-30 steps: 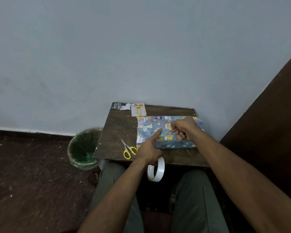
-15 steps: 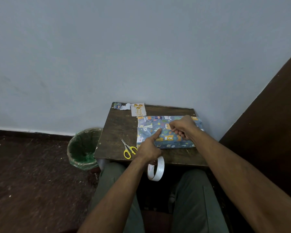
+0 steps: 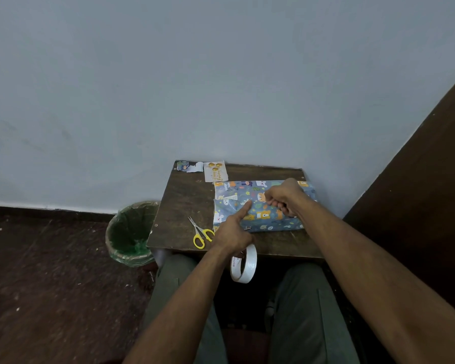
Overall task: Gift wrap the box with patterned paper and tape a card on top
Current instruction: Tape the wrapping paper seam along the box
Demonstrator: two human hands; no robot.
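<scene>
On the right half of the worktop (image 3: 184, 206) lies the box (image 3: 237, 203), wrapped in patterned paper. Left hand (image 3: 230, 233) presses an extended forefinger on its top while its curled fingers hold a tape roll (image 3: 244, 266). Right hand (image 3: 284, 199) pinches the paper there. Card (image 3: 216, 171) and scissors (image 3: 200, 233) lie nearby.

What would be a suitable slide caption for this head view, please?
Left hand, tape roll hanging below it, presses the patterned paper while the right hand pinches it.
</scene>
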